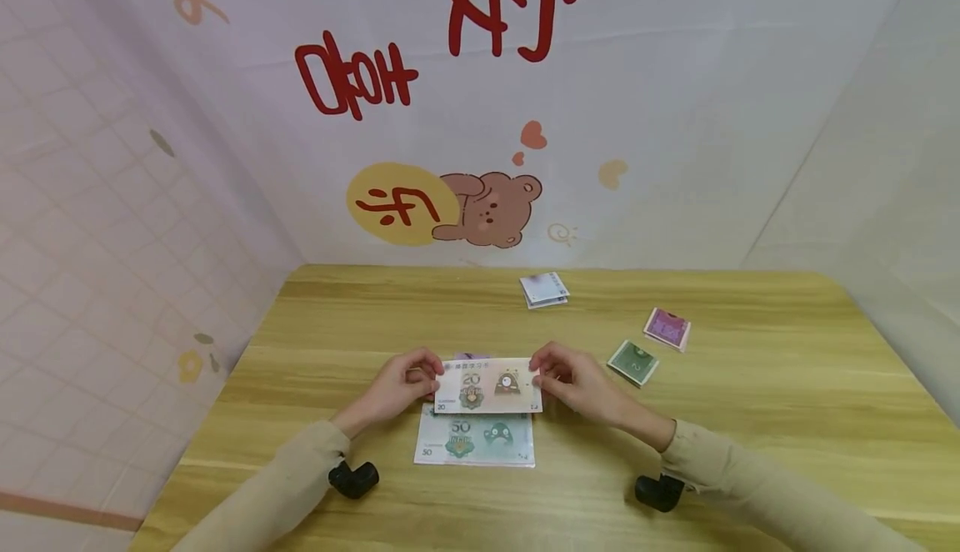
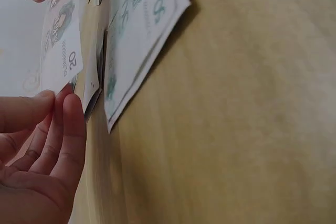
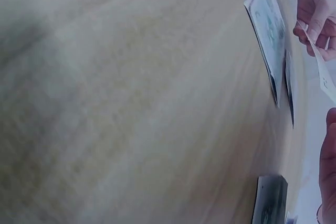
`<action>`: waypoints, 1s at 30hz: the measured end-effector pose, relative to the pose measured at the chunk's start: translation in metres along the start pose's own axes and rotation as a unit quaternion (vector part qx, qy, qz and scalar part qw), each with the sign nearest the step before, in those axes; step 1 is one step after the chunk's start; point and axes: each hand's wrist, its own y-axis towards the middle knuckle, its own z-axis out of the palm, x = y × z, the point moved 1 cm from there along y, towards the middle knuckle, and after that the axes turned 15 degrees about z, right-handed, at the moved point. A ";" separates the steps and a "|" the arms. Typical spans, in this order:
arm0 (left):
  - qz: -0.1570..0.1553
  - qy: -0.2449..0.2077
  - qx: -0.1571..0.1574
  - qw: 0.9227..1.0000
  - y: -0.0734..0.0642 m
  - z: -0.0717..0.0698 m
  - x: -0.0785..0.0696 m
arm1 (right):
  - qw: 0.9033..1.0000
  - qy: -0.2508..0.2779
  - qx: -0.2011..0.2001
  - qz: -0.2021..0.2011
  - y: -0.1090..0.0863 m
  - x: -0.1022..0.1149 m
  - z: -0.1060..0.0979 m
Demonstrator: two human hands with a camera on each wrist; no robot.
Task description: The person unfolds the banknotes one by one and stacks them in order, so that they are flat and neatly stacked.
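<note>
A play banknote marked 20 (image 1: pixel 487 385) is held up flat between both hands. My left hand (image 1: pixel 401 385) pinches its left end between thumb and fingers, which the left wrist view shows close up. At the opposite end, my right hand (image 1: pixel 576 381) pinches the upper right corner. Just below, toward me, a green play banknote marked 50 (image 1: pixel 474 445) lies on the table, its top part covered by the 20 note. The left wrist view shows layered edges under the green note (image 2: pixel 139 35). A bit of purple paper (image 1: pixel 471 356) peeks out behind the 20 note.
On the wooden table (image 1: pixel 300 502), a folded pale note (image 1: pixel 543 288) stands near the back edge. Farther right lie a folded purple note (image 1: pixel 667 328) and a folded green note (image 1: pixel 633 363). A printed white cloth (image 1: pixel 660 102) rises behind the table.
</note>
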 end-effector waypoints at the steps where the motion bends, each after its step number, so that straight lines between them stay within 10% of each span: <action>1: 0.000 0.006 0.002 1.000 -0.002 -0.001 0.000 | 1.000 -0.003 0.004 -0.005 0.000 0.000 0.002; 14: 0.027 0.110 0.047 0.992 -0.029 0.004 -0.015 | 0.997 -0.032 0.069 -0.033 -0.008 0.000 0.021; 30: 0.037 0.115 0.049 0.991 -0.044 0.015 -0.015 | 0.990 -0.126 0.061 -0.023 -0.019 0.003 0.033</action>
